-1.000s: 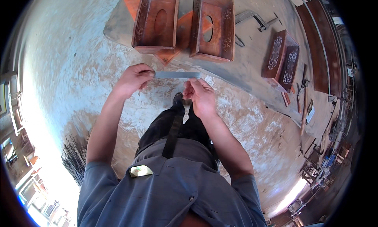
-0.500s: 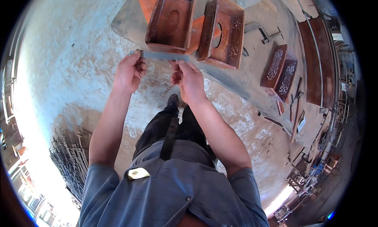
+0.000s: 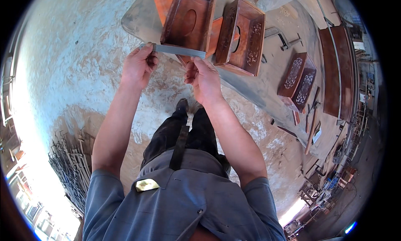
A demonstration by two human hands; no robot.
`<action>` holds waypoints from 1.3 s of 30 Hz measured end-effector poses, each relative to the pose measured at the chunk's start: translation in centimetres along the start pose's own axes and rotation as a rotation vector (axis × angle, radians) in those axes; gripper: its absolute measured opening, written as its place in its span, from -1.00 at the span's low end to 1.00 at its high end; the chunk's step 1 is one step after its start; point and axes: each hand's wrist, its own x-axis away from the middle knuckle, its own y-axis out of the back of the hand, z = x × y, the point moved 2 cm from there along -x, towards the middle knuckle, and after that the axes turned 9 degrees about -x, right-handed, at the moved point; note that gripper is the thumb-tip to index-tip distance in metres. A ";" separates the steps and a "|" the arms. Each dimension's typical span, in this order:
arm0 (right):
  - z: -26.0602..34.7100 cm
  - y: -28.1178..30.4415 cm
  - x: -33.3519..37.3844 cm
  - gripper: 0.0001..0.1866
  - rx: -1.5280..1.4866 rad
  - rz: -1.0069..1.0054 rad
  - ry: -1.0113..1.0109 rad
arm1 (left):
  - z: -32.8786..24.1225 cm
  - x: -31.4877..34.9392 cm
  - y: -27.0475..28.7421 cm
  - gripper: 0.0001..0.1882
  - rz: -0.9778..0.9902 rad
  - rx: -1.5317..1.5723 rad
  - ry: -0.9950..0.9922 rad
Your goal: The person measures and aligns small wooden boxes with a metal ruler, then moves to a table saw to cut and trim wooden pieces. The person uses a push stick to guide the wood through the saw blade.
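Grey work shirt (image 3: 184, 207) with a shiny chest tag nearest the camera, dark trousers and a shoe on dusty mottled concrete floor (image 3: 75, 74). Bare forearms reach up. Left hand (image 3: 138, 67) pinches the left end of a thin flat metal strip (image 3: 177, 51), fingers clenched on it; right hand (image 3: 204, 78) has its grip closed on the right end. Strip is grey, straight, narrow, long axis running left to right with the right end slightly lower, held in the air against the near edge of the open wooden box (image 3: 188, 19). Box is reddish-brown, rectangular, smooth inside with an oval hole. Second carved box (image 3: 242, 34) just beside it, both on the grey dusty table (image 3: 259, 86). Two carved-lid boxes (image 3: 296, 80) further right. Versus half a second ago, both hands and strip sit closer to the boxes.
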 end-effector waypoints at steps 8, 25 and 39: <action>0.4 -0.2 -0.1 -0.82 0.015 0.019 -0.026 | -0.3 0.0 -0.3 -0.89 -0.008 0.028 -0.009; 0.2 -0.1 -0.5 -0.82 -0.011 -0.016 -0.015 | -0.2 -0.5 -0.1 -0.88 -0.012 0.001 0.000; 0.3 -0.2 -0.5 -0.80 -0.023 -0.015 -0.024 | -0.2 -0.6 -0.4 -0.88 -0.041 0.023 -0.003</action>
